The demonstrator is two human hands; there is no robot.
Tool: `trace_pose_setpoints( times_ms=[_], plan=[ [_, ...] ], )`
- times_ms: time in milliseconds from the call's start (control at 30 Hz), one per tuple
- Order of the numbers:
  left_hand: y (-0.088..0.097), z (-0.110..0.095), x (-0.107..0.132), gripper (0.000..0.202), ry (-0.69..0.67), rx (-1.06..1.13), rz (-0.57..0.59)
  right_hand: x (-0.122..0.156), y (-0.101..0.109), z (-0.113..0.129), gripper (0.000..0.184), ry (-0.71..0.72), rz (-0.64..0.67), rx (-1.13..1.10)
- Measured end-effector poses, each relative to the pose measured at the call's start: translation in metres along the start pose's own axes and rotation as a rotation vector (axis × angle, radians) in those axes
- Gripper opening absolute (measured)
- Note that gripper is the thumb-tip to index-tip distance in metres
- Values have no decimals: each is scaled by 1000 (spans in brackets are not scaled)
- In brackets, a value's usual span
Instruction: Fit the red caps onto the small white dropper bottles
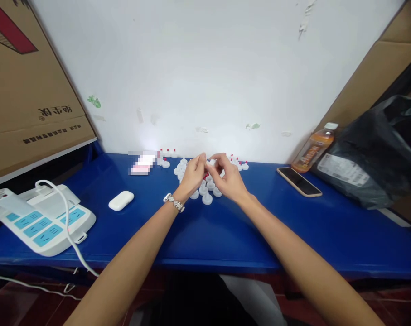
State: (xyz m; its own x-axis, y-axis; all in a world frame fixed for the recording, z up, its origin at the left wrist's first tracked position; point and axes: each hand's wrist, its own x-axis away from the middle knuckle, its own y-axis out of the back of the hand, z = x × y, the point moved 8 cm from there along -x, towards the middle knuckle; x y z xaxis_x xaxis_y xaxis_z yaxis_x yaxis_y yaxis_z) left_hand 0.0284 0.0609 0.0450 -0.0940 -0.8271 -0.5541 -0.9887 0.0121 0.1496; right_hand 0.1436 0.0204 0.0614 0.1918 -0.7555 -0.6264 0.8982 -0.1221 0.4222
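Observation:
My left hand (192,174) and my right hand (227,178) meet above a cluster of small white caps (207,190) on the blue table (225,231). Both hands are pinched together on a small white cap (211,162) held between their fingertips. A silver bracelet sits on my left wrist. More small white pieces with red tips (239,164) lie behind the hands, near the white wall.
A white earbud case (121,200) and a white power strip (42,219) with a cable lie at the left. A phone (299,181), an orange drink bottle (314,148) and a black plastic bag (378,154) are at the right. A cardboard box (28,86) stands at far left.

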Motion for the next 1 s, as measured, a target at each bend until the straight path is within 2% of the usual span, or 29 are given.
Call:
trace_pose_setpoints(
  times_ms=[133, 233, 300, 367, 467, 567, 633, 767, 833, 900, 1000],
  plan=[
    [-6, 7, -2, 52, 145, 116, -4, 2, 4, 9, 27, 72, -13, 196],
    [-8, 8, 0, 51, 189, 157, 19, 1, 2, 7, 27, 29, -41, 178],
    [-5, 1, 2, 51, 122, 88, 37, 0, 0, -4, 28, -83, -73, 31],
    [-1, -11, 5, 49, -3, -57, 88, 0, -8, -19, 31, -231, -68, -226],
    [0, -27, 11, 43, -188, -274, 200, 2, -25, -34, 41, -421, 36, -592],
    [-2, -31, 14, 43, -266, -334, 236, 3, -31, -33, 47, -474, 118, -705],
    [-2, -26, 12, 45, -229, -258, 191, 1, -25, -28, 47, -403, 106, -635],
    [3, -5, 1, 52, -34, 55, 55, -2, 3, -12, 41, -139, -9, -224],
    [14, 6, -5, 55, 58, 175, -14, -3, 17, -12, 34, -74, -62, -66],
    [27, 10, -10, 53, 64, 150, -56, -3, 28, -21, 29, -85, -105, -32],
    [36, 13, -12, 38, -19, -145, -28, -6, 32, -38, 25, -147, -97, -80]
  ],
)
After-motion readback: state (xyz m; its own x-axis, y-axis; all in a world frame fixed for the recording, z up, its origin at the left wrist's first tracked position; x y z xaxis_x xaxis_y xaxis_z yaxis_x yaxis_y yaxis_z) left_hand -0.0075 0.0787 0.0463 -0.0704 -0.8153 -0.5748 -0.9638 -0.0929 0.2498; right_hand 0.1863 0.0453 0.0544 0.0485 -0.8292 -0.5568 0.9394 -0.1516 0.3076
